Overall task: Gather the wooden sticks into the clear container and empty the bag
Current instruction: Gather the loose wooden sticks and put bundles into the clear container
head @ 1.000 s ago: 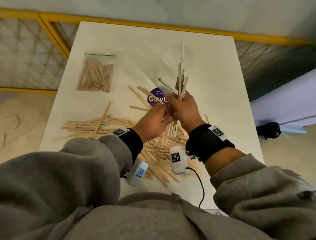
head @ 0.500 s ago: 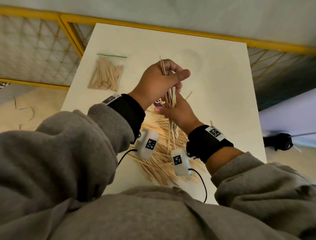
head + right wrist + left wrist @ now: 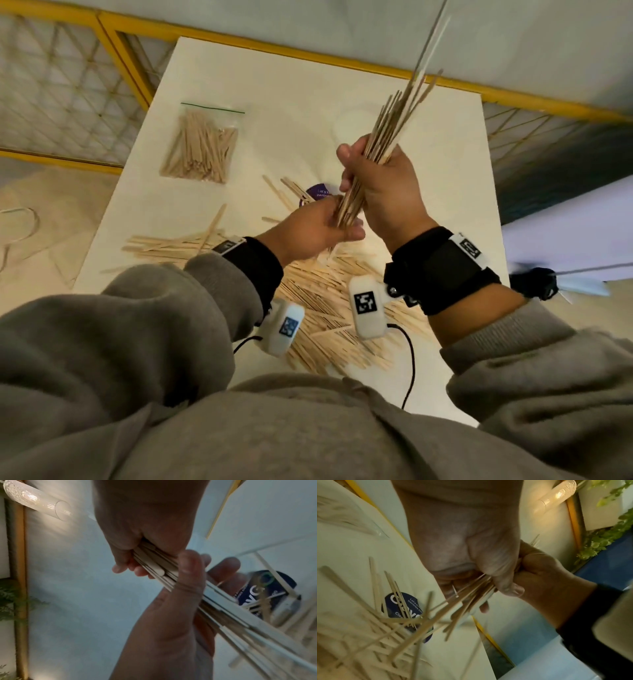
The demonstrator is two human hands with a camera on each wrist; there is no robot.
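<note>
My right hand (image 3: 380,185) grips a bundle of wooden sticks (image 3: 390,123) above the table, tips slanting up and to the right. My left hand (image 3: 318,226) holds the bundle's lower end just below it. In the left wrist view the left thumb (image 3: 503,574) presses on the sticks (image 3: 471,596). The right wrist view shows the right fingers (image 3: 126,563) curled round the bundle (image 3: 154,563). The clear container (image 3: 317,192), with a purple label, stands behind the hands and is hard to make out. The clear zip bag (image 3: 202,147) full of sticks lies at the back left. A loose stick pile (image 3: 325,308) covers the near table.
The white table (image 3: 274,89) ends close behind the container at a yellow railing (image 3: 113,44) with mesh. More loose sticks (image 3: 171,243) lie to the left of the pile. A black object (image 3: 534,284) sits on the floor at right.
The left hand has dropped from the top of the bundle to its lower end. The right hand has risen and now grips the bundle higher, tilted to the right.
</note>
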